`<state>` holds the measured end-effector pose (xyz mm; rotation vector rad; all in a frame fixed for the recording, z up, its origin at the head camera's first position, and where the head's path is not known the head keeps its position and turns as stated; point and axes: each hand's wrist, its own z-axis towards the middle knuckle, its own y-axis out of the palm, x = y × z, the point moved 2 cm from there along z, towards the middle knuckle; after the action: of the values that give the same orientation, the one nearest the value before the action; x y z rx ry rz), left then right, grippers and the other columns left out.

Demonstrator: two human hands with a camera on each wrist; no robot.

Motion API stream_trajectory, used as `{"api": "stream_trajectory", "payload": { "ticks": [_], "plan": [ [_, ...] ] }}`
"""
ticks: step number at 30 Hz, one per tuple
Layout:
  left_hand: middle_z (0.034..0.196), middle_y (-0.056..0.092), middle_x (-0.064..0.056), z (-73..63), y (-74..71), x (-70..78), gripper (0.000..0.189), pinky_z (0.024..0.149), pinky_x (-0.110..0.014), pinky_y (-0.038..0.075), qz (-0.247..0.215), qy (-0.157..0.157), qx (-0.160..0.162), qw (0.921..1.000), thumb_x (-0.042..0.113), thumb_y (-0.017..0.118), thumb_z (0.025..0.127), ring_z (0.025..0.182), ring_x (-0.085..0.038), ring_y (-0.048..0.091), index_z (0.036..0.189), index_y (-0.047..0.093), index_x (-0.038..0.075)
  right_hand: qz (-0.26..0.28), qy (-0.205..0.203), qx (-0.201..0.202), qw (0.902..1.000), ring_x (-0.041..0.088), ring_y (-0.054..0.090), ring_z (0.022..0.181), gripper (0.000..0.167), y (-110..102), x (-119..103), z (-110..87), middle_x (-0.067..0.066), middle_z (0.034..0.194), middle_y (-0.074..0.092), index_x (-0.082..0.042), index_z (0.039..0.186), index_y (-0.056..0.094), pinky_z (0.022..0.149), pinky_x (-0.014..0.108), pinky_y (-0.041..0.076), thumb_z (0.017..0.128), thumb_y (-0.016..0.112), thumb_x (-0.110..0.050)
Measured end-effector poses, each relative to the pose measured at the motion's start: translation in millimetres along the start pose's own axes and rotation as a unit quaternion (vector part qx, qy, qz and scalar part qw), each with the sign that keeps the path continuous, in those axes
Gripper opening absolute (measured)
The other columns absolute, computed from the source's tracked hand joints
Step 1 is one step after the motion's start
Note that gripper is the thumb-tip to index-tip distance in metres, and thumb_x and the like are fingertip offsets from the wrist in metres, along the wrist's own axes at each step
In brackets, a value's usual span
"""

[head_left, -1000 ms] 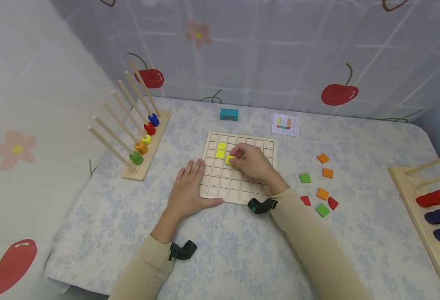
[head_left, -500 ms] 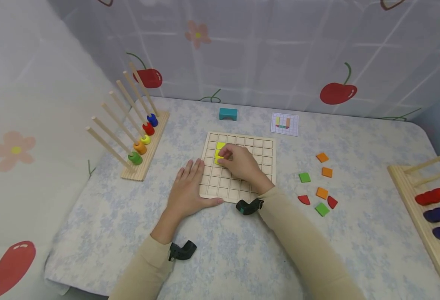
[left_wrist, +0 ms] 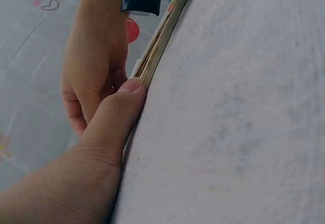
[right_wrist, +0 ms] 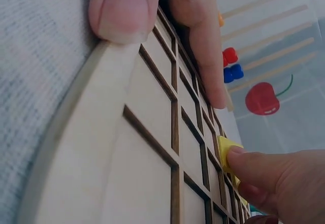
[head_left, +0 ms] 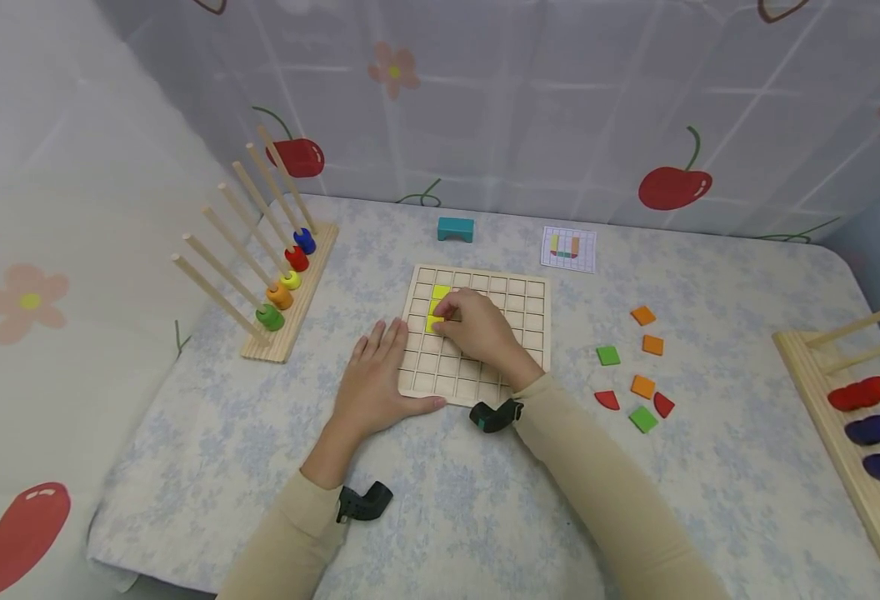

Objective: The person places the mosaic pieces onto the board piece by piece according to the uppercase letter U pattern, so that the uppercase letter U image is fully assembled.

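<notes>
On the wooden grid board (head_left: 427,364), my right hand (head_left: 483,331) pinches a yellow square tile (head_left: 433,324) between thumb and fingers. In the right wrist view the thumb lies on that yellow tile (right_wrist: 223,145), which stands slightly tilted at its cell. Two more yellow tiles (head_left: 442,292) form a column just above it, the lower one partly hidden by the fingers. My left hand (head_left: 372,385) rests at the board's left side with fingers straight. Its thumb (left_wrist: 122,102) presses along the board's near edge, while the fingertips touch the left edge.
Right of the board lie orange tiles (head_left: 653,345), green tiles (head_left: 608,356) and red quarter-round tiles (head_left: 607,400). Behind it are a teal block (head_left: 456,229) and a pattern card (head_left: 568,250). Peg stands with coloured beads flank the table, left (head_left: 301,308) and right (head_left: 822,425).
My right hand has moved left and slightly down with the yellow tile, bringing it to the cell below the other two. My left hand has stayed in place.
</notes>
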<state>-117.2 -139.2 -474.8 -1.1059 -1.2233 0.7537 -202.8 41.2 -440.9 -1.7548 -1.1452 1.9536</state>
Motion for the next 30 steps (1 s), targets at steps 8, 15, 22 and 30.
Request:
{"api": "stream_trajectory", "payload": {
  "ticks": [8, 15, 22, 30],
  "plan": [
    [0.168, 0.010, -0.005, 0.6, 1.2, 1.4, 0.133, 0.127, -0.048, 0.006, 0.003, 0.003, 0.001, 1.0000, 0.093, 0.054, 0.066, 0.157, -0.024, 0.001, 0.160, 0.008, 0.010, -0.027, -0.012, -0.003, 0.9996, 0.016, 0.063, 0.090, 0.016, -2.6, 0.3, -7.0, -0.002, 0.100, 0.065, -0.015, 0.103, 0.076, 0.081, 0.034, 0.053, 0.091, 0.073, -0.026],
    [0.168, 0.010, -0.006, -0.6, 0.9, 2.8, 0.133, 0.126, -0.049, 0.008, 0.005, -0.001, 0.000, 1.0000, 0.091, 0.055, 0.067, 0.157, -0.025, 0.002, 0.160, 0.009, 0.010, -0.016, -0.023, -0.018, 0.9995, 0.015, 0.064, 0.103, 0.026, -11.1, 5.3, -18.0, -0.003, 0.110, 0.069, -0.017, 0.116, 0.075, 0.093, 0.037, 0.053, 0.092, 0.071, -0.027],
    [0.168, 0.010, -0.006, -0.1, 1.1, 2.9, 0.134, 0.127, -0.048, 0.008, 0.003, -0.007, -0.001, 1.0000, 0.092, 0.055, 0.065, 0.157, -0.026, 0.002, 0.160, 0.008, 0.010, -0.004, -0.004, -0.010, 0.9999, 0.018, 0.062, 0.104, 0.023, -34.6, 14.9, -38.4, -0.004, 0.108, 0.069, -0.018, 0.116, 0.072, 0.093, 0.040, 0.050, 0.095, 0.067, -0.026],
    [0.168, 0.010, -0.006, 0.8, 0.9, 2.3, 0.134, 0.126, -0.048, 0.008, -0.002, -0.011, 0.001, 0.9999, 0.090, 0.059, 0.065, 0.157, -0.025, 0.002, 0.160, 0.009, 0.010, -0.004, 0.020, -0.003, 0.9998, 0.019, 0.055, 0.077, 0.021, -63.4, 33.0, -61.2, -0.002, 0.108, 0.068, -0.018, 0.113, 0.072, 0.074, 0.034, 0.048, 0.095, 0.067, -0.029]
  ]
}}
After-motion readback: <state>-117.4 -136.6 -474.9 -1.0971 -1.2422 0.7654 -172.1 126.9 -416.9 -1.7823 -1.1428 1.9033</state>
